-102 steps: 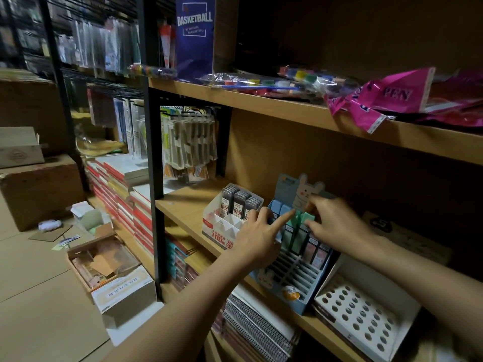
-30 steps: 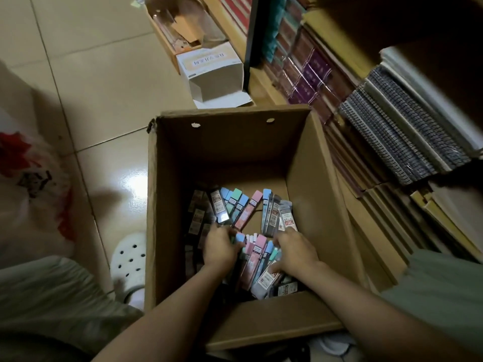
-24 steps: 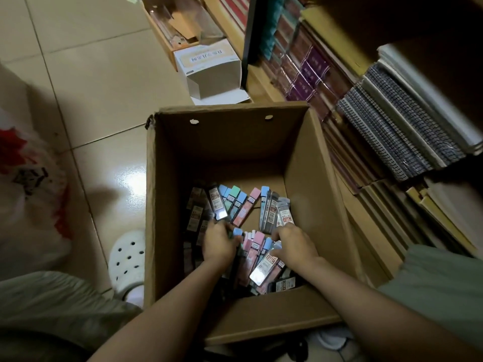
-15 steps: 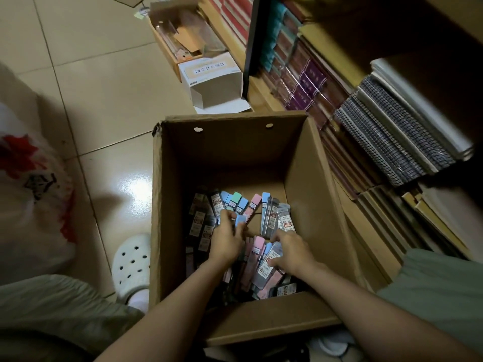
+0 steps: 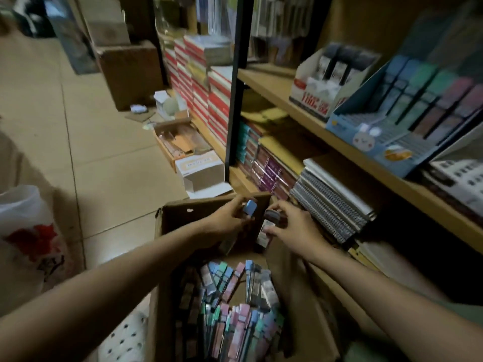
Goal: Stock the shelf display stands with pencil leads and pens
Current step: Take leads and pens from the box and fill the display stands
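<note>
Above a cardboard box (image 5: 167, 223) of pencil-lead cases (image 5: 235, 309), the left hand (image 5: 227, 218) pinches a blue-capped case (image 5: 250, 208) and the right hand (image 5: 292, 228) grips a dark one (image 5: 269, 220); light, rigid and probably slick, they look best held across the flat sides, bound for the blue display stand (image 5: 366, 137) on the shelf (image 5: 274, 84)

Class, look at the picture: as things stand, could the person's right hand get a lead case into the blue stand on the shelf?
Probably yes. The right hand already grips a dark case, and nothing stands between it and the blue stand, whose front slots look open.
</note>
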Demonstrator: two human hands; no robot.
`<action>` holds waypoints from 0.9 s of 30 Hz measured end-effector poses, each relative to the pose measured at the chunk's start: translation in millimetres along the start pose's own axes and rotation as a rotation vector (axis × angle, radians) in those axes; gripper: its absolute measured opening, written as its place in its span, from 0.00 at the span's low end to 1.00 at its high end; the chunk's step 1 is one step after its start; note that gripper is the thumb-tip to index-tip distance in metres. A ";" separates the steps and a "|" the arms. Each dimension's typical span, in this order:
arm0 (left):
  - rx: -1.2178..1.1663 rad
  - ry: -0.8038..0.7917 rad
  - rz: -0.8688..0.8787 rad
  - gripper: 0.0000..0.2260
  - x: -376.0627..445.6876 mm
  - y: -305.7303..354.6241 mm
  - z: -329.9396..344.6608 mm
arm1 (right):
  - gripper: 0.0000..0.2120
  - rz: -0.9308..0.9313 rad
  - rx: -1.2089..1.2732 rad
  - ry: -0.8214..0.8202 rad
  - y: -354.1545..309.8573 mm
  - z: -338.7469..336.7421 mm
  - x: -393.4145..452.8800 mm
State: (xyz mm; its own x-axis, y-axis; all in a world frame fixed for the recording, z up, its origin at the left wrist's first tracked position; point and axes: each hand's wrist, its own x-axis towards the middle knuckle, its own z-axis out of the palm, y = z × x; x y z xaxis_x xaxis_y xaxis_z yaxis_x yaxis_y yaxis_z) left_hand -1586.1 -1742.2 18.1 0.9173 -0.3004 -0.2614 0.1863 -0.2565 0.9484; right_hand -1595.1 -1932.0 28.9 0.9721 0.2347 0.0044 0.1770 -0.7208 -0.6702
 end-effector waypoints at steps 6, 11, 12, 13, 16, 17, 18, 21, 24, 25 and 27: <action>0.012 -0.003 0.264 0.17 -9.9 96.8 -12.6 | 0.22 -0.075 0.031 0.186 -52.3 -111.8 -4.0; -0.081 0.035 0.412 0.09 3.4 151.3 -1.5 | 0.21 -0.113 -0.110 0.309 -78.7 -174.2 -0.3; -0.106 0.027 0.444 0.09 7.4 161.4 0.9 | 0.20 -0.128 -0.130 0.327 -83.3 -185.9 1.3; -0.135 0.011 0.478 0.09 11.3 170.9 2.2 | 0.20 -0.143 -0.148 0.342 -87.4 -197.3 3.2; -0.215 -0.031 0.543 0.09 20.2 192.9 0.9 | 0.17 -0.156 -0.191 0.397 -96.2 -230.7 11.0; -0.244 -0.026 0.545 0.09 23.8 197.6 -0.8 | 0.16 -0.152 -0.210 0.417 -99.1 -240.6 14.9; -0.269 -0.009 0.536 0.09 27.9 200.9 -2.7 | 0.16 -0.148 -0.232 0.435 -101.8 -249.7 19.3; -0.303 0.041 0.493 0.09 41.2 205.5 -9.3 | 0.15 -0.152 -0.284 0.504 -110.8 -270.4 37.9; -0.312 0.038 0.462 0.10 52.7 205.4 -19.4 | 0.15 -0.154 -0.312 0.576 -120.4 -279.7 61.9; -0.327 0.039 0.452 0.11 56.0 205.3 -24.1 | 0.15 -0.156 -0.310 0.589 -123.5 -280.4 70.9; -0.362 0.035 0.423 0.12 62.8 204.1 -33.9 | 0.14 -0.175 -0.285 0.602 -129.7 -279.1 90.1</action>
State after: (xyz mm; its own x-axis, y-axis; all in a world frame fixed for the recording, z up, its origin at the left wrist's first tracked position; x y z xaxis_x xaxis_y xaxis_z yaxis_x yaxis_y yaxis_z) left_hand -1478.5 -1782.3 201.3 0.9484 -0.2764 0.1554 -0.0971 0.2132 0.9722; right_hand -1487.4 -1999.5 323.3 0.8271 0.0200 0.5616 0.2930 -0.8681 -0.4007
